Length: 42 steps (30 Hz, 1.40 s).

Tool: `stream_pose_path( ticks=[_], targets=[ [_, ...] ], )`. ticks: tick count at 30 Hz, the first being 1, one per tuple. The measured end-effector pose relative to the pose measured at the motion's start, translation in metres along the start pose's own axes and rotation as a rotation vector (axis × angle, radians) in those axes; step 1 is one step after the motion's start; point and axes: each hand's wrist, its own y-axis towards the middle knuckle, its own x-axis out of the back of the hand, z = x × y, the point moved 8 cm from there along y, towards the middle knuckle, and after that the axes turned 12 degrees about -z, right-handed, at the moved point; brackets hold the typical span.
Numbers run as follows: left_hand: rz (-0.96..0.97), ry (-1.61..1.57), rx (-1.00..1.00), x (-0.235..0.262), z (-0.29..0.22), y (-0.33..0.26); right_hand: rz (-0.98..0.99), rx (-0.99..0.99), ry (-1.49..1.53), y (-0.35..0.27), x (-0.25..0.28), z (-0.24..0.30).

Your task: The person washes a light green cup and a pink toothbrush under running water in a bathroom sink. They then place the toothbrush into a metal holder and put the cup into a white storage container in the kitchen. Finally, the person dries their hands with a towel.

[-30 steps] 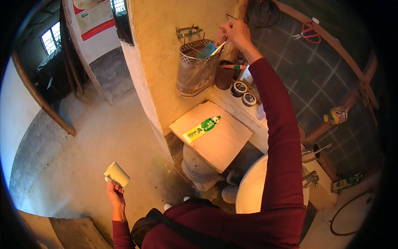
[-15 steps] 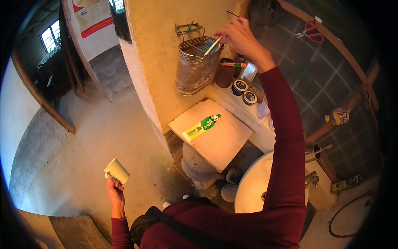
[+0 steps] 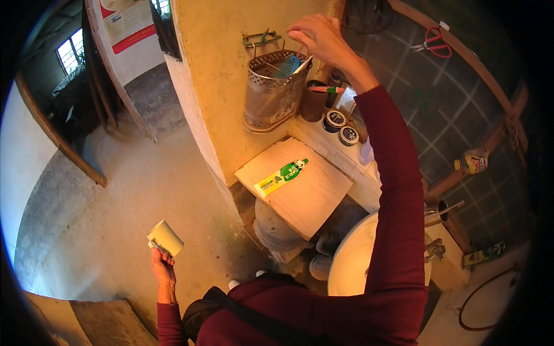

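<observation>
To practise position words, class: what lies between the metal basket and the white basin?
In the head view, a wooden board bearing a toothpaste tube lies between the metal basket and the basin, with a grey pipe near the basin.

Yellowish mug [image 3: 167, 237], blue comb [image 3: 286, 67]

Warm light falls on a yellowish wall [image 3: 210, 86], a worn floor [image 3: 127, 179] and a pale basin [image 3: 351, 259], while a dark grid-lined panel [image 3: 444, 109] framed in wood stands at right and a bright barred window [image 3: 70, 51] shows at upper left.
</observation>
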Motion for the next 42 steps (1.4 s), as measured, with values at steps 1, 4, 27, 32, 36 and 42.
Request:
stream_pose_path(
  ticks=[1,4,27,32,36,42],
  targets=[
    [-0.004,0.004,-0.003,0.0,0.0,0.001,0.068,0.025,-0.002,-0.004,0.0,0.01],
    [-0.007,0.004,0.001,0.002,0.0,0.004,0.271,0.047,-0.057,-0.019,-0.009,0.024],
    [-0.012,-0.003,-0.009,0.006,0.0,-0.001,-0.017,-0.491,0.356,0.002,-0.02,-0.018],
    [-0.017,0.027,-0.002,0.003,0.0,-0.002,-0.373,-0.548,0.299,0.001,0.011,-0.049],
    [0.0,0.008,0.005,0.001,-0.001,-0.001,-0.404,-0.641,0.324,-0.001,0.031,-0.043],
    [-0.004,0.0,0.012,0.001,0.001,0.001,-0.581,-0.654,0.313,-0.006,0.07,-0.051]
  ],
)
